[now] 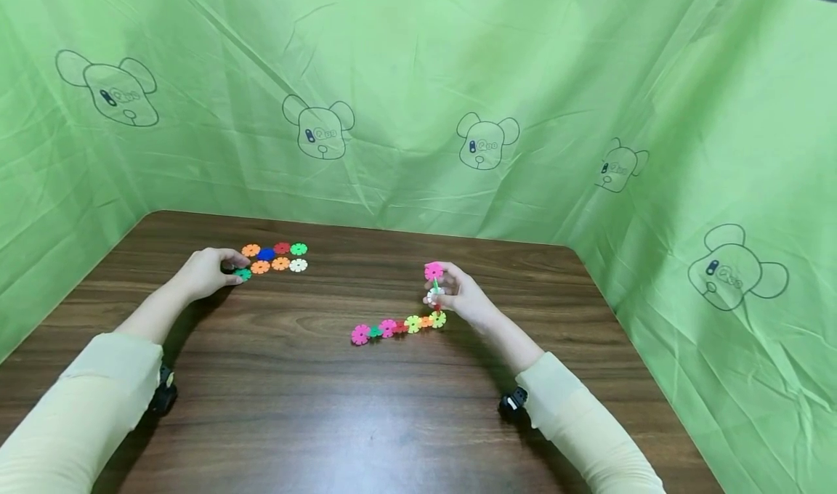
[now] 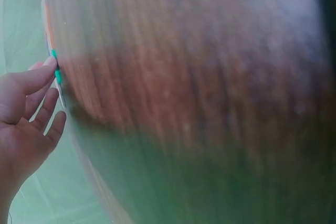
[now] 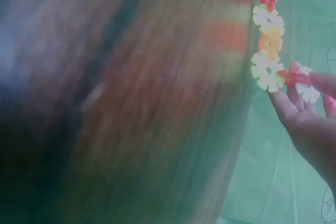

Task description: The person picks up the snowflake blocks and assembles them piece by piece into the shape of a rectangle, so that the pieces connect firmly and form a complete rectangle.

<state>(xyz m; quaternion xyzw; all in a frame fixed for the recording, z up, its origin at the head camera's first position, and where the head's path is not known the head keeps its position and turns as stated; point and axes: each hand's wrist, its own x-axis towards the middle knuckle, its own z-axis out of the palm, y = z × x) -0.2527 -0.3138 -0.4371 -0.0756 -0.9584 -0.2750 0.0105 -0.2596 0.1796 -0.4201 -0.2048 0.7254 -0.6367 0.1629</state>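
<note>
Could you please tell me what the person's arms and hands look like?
Both the left hand and the right hand are bare, without gloves. The left sleeve and right sleeve are pale cream-yellow, plain, with wide cuffs ending short of the hands. A small black device sits at each cuff, left and right.

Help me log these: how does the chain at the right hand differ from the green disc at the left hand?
The chain is long and bent; the green disc is small. The chain mixes colours; the green disc has one. The right hand holds the chain, the left hand the green disc. Both look notched.
</note>
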